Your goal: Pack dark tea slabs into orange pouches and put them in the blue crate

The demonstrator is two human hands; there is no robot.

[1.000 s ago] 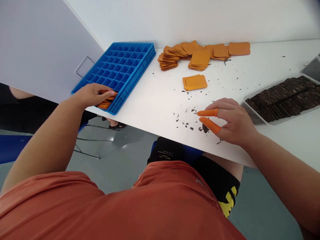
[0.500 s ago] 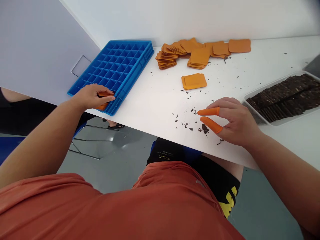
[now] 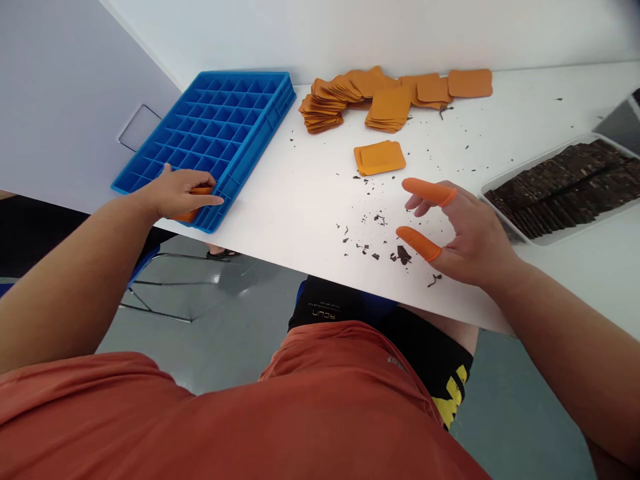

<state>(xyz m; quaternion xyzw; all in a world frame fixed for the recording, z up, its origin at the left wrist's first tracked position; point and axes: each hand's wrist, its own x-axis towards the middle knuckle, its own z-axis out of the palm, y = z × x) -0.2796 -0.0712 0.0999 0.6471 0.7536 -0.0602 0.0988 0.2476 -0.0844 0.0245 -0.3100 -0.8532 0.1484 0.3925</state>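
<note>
At nine o'clock, the left hand (image 3: 177, 193) pinches orange square pads (image 3: 193, 203) in a blue plastic grid tray (image 3: 215, 127); the right hand (image 3: 463, 233) hovers spread wide, empty.

1. One readable text stood on the black garment (image 3: 330, 308) at the person's lap, just under the near edge of the white table (image 3: 310, 200): small light letters, seen upside down from the head camera, that appeared to read "ACUN".
2. A second, finer line of print ran beside those letters, too small to make out.
3. A bold yellow mark (image 3: 453, 393) showed on the same black garment lower right; it was partly hidden and could not be read as a letter or word.
</note>
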